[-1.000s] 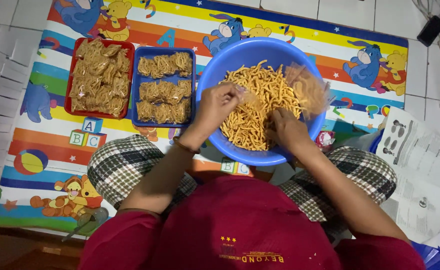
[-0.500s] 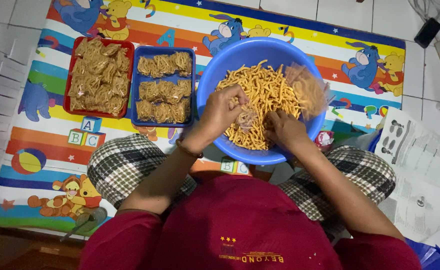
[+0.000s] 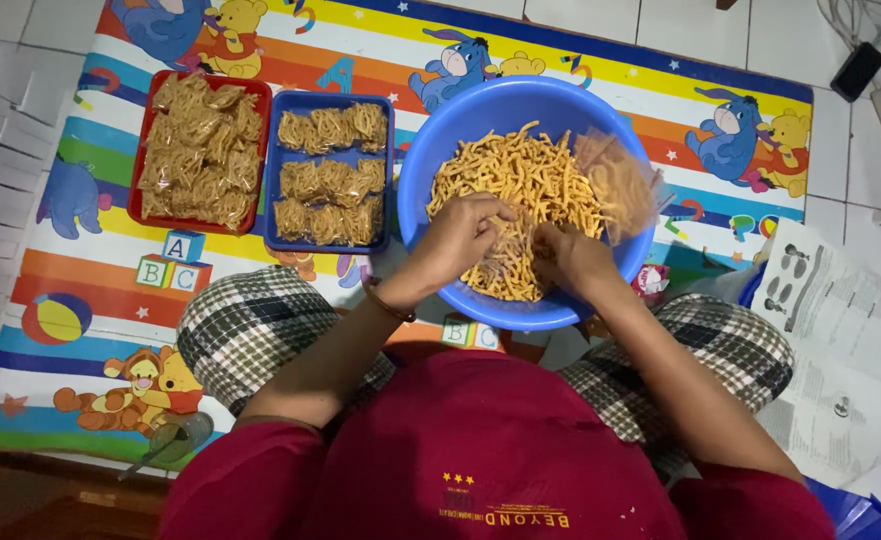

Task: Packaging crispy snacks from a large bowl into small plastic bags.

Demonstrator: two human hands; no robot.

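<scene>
Round blue plastic basin (image 3: 430,170) sits centre frame on a colourful cartoon play mat (image 3: 600,70), filled with thin orange-yellow fried snack sticks (image 3: 520,175). Left hand (image 3: 457,237) is in the basin's lower part, grip curled narrow over a clump of sticks. Right hand (image 3: 572,257) is just beside it, fingers bent down into the sticks; whether it holds any, cannot tell. Clear plastic bag (image 3: 615,180) of sticks lies at the basin's right side. Upper left: red rectangular tray (image 3: 200,150) and blue rectangular tray (image 3: 330,170), both with packed snack bags. Printed paper sheet (image 3: 840,340) lies at right.
</scene>
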